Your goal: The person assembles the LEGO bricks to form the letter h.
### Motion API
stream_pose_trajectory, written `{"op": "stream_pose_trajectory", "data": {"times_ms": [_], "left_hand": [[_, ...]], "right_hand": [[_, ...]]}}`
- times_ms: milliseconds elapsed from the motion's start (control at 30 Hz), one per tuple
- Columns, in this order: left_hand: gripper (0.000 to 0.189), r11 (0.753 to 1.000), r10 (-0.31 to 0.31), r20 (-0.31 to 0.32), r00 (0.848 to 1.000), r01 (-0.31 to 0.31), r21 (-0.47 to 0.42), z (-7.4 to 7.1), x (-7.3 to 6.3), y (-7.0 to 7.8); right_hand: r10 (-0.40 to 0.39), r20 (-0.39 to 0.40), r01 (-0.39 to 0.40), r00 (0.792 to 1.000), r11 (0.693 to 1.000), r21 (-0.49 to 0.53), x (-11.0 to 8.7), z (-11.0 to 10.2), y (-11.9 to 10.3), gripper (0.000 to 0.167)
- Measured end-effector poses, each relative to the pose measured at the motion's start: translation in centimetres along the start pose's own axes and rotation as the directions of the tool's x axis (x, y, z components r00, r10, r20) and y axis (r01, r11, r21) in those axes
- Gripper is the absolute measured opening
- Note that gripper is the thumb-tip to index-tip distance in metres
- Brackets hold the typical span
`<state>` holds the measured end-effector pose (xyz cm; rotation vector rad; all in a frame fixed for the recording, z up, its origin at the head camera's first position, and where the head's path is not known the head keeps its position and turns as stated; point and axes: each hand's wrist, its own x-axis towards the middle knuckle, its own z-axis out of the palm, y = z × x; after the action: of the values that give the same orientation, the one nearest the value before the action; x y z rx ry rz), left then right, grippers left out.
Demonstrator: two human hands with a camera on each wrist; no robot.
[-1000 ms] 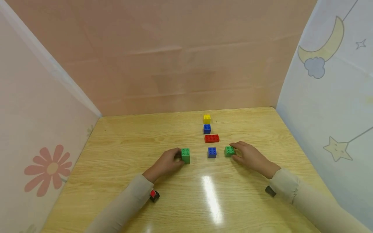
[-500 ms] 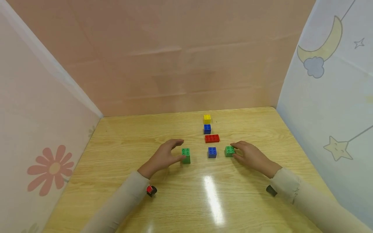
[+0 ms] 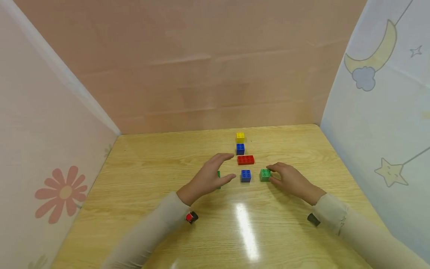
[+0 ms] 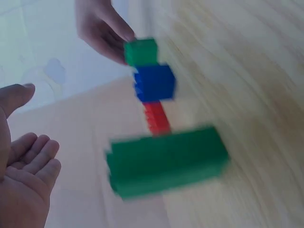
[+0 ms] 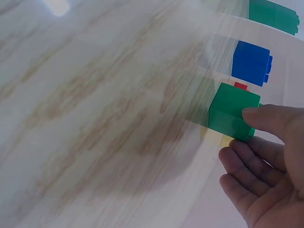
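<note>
My left hand [image 3: 208, 177] is open, thumb and fingers spread apart, passing in front of the tall green stack of toy bricks [image 4: 166, 161] and hiding most of it in the head view. Its fingertips point at a blue brick [image 3: 246, 176], with nothing between them. My right hand [image 3: 289, 181] pinches a small green brick [image 3: 265, 175] on the table; the right wrist view has the thumb against its side. Behind the blue brick lies a long red brick [image 3: 246, 160], studs up.
Farther back, a second blue brick [image 3: 240, 149] and a yellow brick [image 3: 240, 137] stand in a line behind the red one. A pink cloth wall [image 3: 215, 74] closes off the rear of the wooden table [image 3: 151, 157], with printed cloth on both sides.
My left hand has let go of the tall green stack, spread its fingers and moved right, over toward the near blue brick. The right hand stays at its green brick.
</note>
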<state>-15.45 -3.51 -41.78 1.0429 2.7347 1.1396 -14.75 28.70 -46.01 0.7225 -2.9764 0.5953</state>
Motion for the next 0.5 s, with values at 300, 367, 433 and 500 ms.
{"op": "stream_pose_trajectory", "data": {"times_ms": [300, 367, 433, 500], "left_hand": [[0.061, 0.999, -0.010, 0.057, 0.998, 0.012, -0.032, 2.2, 0.9, 2.5], [0.061, 0.999, -0.013, 0.063, 0.998, 0.015, -0.031, 2.7, 0.9, 2.5], [0.060, 0.999, -0.023, 0.068, 0.997, 0.025, -0.021, 3.1, 0.9, 2.5], [0.060, 0.999, -0.039, 0.073, 0.997, 0.040, -0.014, 3.5, 0.9, 2.5]], "right_hand": [[0.015, 0.010, -0.015, 1.000, 1.000, 0.025, 0.1, 0.0, -0.2, 0.035], [0.018, 0.014, -0.019, 1.000, 0.999, 0.029, 0.1, 0.0, -0.2, 0.034], [0.021, 0.013, -0.021, 1.000, 0.999, 0.028, 0.1, -0.1, -0.3, 0.034], [0.022, 0.009, -0.022, 1.000, 0.999, 0.028, 0.1, -0.1, -0.4, 0.033]]}}
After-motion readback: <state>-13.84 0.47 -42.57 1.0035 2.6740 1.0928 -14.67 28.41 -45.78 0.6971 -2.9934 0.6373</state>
